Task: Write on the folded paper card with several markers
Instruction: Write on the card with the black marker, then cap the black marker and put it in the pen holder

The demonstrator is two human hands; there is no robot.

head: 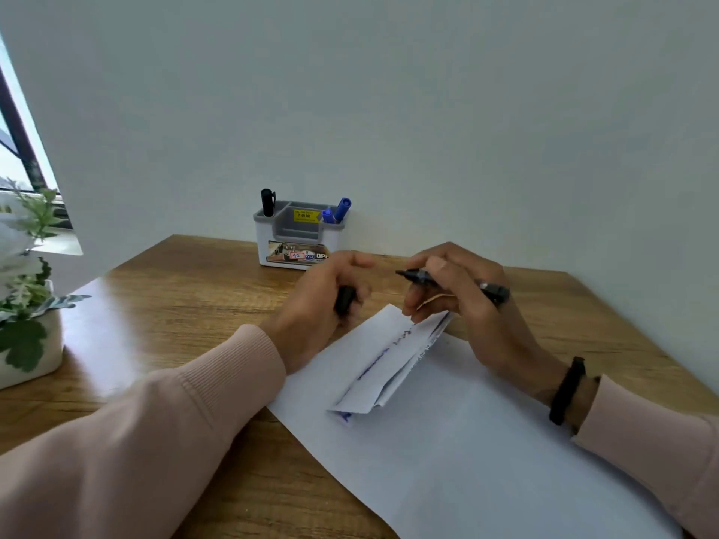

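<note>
The folded card [383, 367] lies on a larger white sheet [486, 441] near the middle of the table [175, 305], its long edge running from near-left to far-right. Blue writing runs along the top face, with a short dark mark toward the far end and a blue smudge at the near corner. The far end of the card sits just under my right hand.

My right hand [455, 293] is closed around a black marker [451, 282], uncapped, tip pointing left and held above the card, not touching it. A black band [566, 390] is on that wrist.

My left hand [330, 297] is curled around a small black piece [344, 299], likely the cap; motion blur prevents a firm identification. This hand is just left of the card's far end, apart from the marker tip.

At the far edge of the table, against the wall, stands a white and grey organiser [297, 237]. One black marker [267, 202] stands in its left compartment, two blue markers [336, 211] in the right.

A potted plant [27, 305] sits at the left edge of the table.
</note>
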